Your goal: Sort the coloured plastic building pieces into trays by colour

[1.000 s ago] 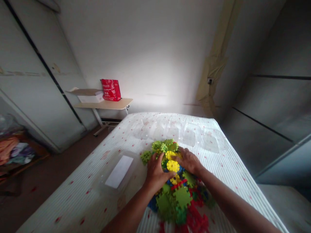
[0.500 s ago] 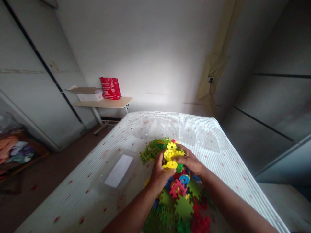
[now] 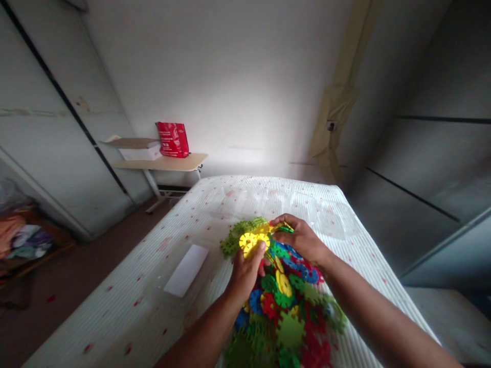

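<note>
Yellow notched plastic discs [image 3: 250, 241] fan out in my left hand [image 3: 245, 276], whose thumb presses on them. My right hand [image 3: 305, 239] pinches thin discs [image 3: 284, 227], yellow and green, seen nearly edge-on. Beneath both hands lies a heap of interlocking plastic pieces. It holds green toothed pieces [image 3: 290, 329], blue discs [image 3: 303, 271], red pieces [image 3: 316, 350] and yellow discs [image 3: 283, 283]. Light green pieces [image 3: 232, 243] form a pile beyond my left hand. My right fingertips are partly hidden behind the pieces they hold.
A clear plastic tray [image 3: 333, 217] with compartments lies at the far side of the striped, red-spotted cover [image 3: 126, 301]. To the left is a clear lid [image 3: 163, 301] with a white paper [image 3: 186, 271]. A side table [image 3: 184, 162] bears a red bag [image 3: 173, 140] and a box [image 3: 140, 151].
My hands have moved apart, the left slightly left with yellow discs, the right with thin pieces. More of the heap shows between them, with yellow discs visible on it.
</note>
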### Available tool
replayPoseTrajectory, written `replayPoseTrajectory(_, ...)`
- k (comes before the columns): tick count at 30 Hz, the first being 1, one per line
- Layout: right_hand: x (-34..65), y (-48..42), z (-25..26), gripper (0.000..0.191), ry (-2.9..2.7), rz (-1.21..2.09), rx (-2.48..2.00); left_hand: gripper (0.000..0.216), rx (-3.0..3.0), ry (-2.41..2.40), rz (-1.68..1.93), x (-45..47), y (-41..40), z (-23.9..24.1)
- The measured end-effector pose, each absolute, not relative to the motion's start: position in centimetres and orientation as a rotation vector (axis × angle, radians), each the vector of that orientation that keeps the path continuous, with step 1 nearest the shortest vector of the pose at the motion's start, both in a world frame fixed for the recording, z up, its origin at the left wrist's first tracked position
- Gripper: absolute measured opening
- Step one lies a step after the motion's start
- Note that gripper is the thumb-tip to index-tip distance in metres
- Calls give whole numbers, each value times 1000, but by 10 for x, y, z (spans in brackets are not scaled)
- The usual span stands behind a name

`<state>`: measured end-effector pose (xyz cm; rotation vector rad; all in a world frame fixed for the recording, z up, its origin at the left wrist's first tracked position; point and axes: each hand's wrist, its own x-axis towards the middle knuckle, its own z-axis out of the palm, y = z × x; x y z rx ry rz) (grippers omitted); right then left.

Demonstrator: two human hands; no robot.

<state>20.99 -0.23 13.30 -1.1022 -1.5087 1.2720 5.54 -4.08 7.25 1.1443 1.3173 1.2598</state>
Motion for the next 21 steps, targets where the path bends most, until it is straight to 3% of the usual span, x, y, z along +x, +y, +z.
replayPoseTrajectory(7,205,-8,128,40,-1542,1419,-976,25,1514,1165,1286,46,-46,70)
replayPoseTrajectory(15,210,-19,109,32,-1581,1502,-898,18,1581,1213,1194,25,-70,57)
replayPoseTrajectory(18,230,-25,100,34,-1663,1398,-1007,16,1664,1168,1126,13,-80,56)
replayPoseTrajectory(21,268,-36,89,48,-1876,1052,-1239,19,1832,1159,1061,0,-95,52)
